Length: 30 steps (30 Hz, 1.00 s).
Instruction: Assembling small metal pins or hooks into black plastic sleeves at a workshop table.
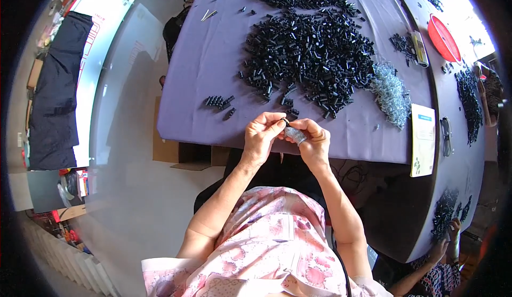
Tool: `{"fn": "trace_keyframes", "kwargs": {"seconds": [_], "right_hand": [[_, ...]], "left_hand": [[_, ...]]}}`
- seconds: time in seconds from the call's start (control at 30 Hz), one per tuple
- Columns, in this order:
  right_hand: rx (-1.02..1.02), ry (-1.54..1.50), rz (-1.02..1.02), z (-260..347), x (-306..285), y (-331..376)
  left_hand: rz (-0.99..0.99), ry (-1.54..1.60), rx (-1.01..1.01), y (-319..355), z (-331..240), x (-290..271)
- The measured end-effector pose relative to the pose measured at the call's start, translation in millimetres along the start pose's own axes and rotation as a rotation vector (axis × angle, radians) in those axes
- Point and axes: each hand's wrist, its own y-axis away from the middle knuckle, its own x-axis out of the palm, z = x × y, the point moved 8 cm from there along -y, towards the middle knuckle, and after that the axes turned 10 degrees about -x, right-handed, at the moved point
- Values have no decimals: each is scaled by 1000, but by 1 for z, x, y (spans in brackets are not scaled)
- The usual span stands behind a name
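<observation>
left hand (260, 134): fingers pinched on small black plastic tube (286, 121), near table edge
right hand (313, 139): closed around bundle of silvery metal springs (294, 134)
far: heap of black tubes (309, 51) on purple tablecloth (202, 67)
right: pile of loose silvery springs (392, 94)

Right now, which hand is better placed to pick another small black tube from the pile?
Probably the left hand: it pinches only one small black piece, while the right hand holds a bundle of silvery springs. The pile lies straight ahead.

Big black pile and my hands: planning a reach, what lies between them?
Head view: a few stray black tubes on bare purple cloth separate the hands from the big pile.
</observation>
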Motion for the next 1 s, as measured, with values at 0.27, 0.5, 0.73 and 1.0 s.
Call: {"fn": "trace_keyframes", "kwargs": {"seconds": [0.27, 0.5, 0.73, 1.0], "right_hand": [[-84, 244, -1, 5, 1, -4], [-196, 356, 105, 10, 2, -9], [-175, 321, 305, 15, 21, -19], [-60, 64, 294, 2, 17, -16]], "left_hand": [[18, 22, -91, -6, 1, -5], [69, 108, -129, -5, -2, -1], [72, 113, -207, 1, -3, 2], [150, 95, -238, 2, 2, 2]]}}
